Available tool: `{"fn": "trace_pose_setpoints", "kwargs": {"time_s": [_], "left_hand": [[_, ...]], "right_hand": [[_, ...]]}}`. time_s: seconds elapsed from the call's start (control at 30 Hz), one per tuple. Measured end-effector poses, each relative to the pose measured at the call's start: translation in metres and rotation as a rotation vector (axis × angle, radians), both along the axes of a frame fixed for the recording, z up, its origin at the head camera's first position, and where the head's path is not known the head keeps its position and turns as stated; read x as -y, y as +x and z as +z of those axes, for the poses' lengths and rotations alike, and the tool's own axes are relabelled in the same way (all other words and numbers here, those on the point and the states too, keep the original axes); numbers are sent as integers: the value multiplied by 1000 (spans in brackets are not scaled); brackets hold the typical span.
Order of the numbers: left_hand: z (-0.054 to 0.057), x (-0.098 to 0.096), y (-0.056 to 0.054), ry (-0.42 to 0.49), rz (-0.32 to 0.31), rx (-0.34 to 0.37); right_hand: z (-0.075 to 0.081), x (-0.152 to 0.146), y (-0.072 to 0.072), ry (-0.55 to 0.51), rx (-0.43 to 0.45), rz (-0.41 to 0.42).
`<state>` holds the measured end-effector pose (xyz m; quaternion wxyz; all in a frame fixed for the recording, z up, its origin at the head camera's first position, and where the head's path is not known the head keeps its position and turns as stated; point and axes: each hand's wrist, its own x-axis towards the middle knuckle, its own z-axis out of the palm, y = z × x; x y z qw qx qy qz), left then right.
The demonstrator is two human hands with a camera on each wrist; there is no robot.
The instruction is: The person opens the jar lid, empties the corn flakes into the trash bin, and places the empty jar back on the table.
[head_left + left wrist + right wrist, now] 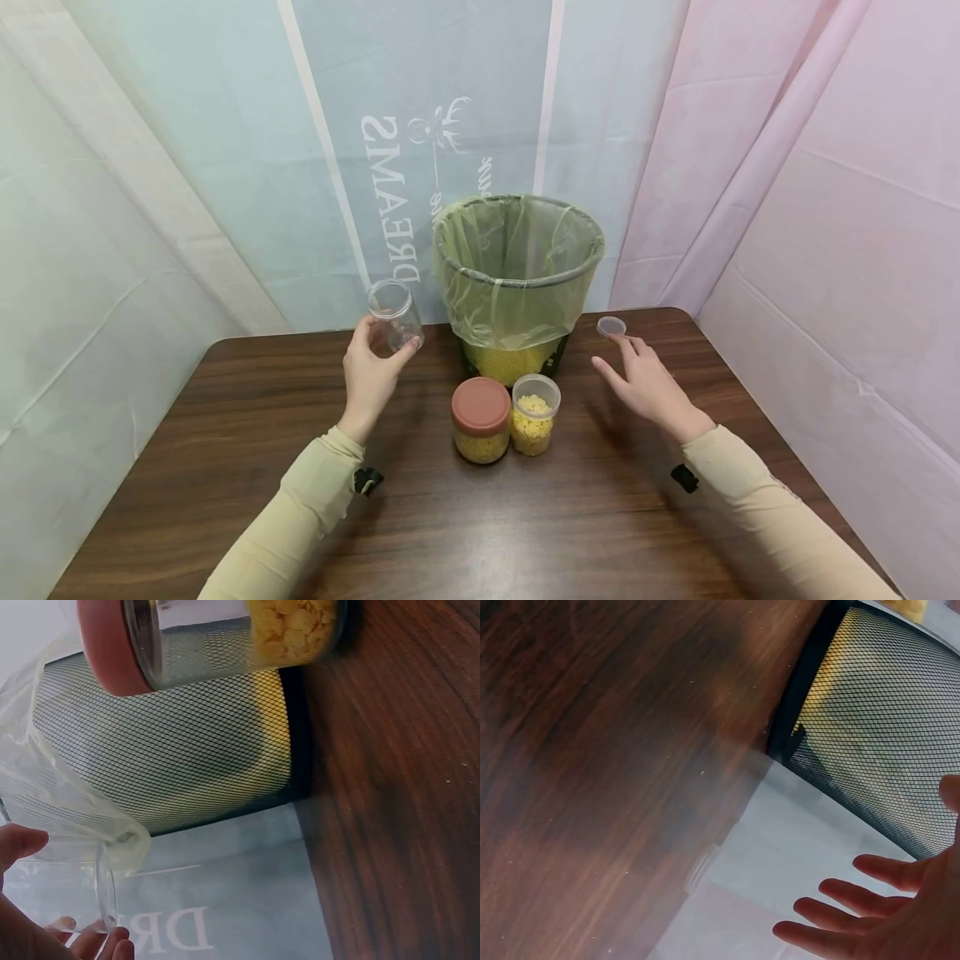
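Note:
My left hand (372, 375) grips a clear, see-through jar (397, 321), lifted above the back left of the table; nothing shows inside it. In the left wrist view, the thumb and fingers hold the jar (64, 885) from opposite sides. At the back right edge of the table lies a small clear lid (611, 326). My right hand (651, 385) hovers nearby with its fingers extended, and the right wrist view shows a gap between those fingers (821, 937) and the lid (703, 868).
A mesh bin (510, 362) with a pale yellow-green liner (517, 308) stands at the back centre. Before it, side by side, are a red-lidded jar (481, 421) of yellow pieces and a lidless-looking clear jar (534, 429), partly filled with yellow pieces. Cloth walls (225, 167) border the table (480, 533).

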<state>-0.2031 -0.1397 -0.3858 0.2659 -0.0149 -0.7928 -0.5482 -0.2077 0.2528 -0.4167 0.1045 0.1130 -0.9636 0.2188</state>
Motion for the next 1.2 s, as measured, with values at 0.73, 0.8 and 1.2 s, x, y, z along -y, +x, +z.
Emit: {"fn": "trace_pose_setpoints", "kwargs": {"time_s": [0.73, 0.8, 1.2], "left_hand": [[-28, 18, -14, -26, 53, 107], [-31, 21, -17, -24, 62, 123], [-47, 41, -31, -33, 149, 216]], "right_hand": [[-19, -8, 5, 100, 68, 70], [-20, -8, 5, 97, 69, 67], [-25, -12, 12, 79, 85, 58]]}}
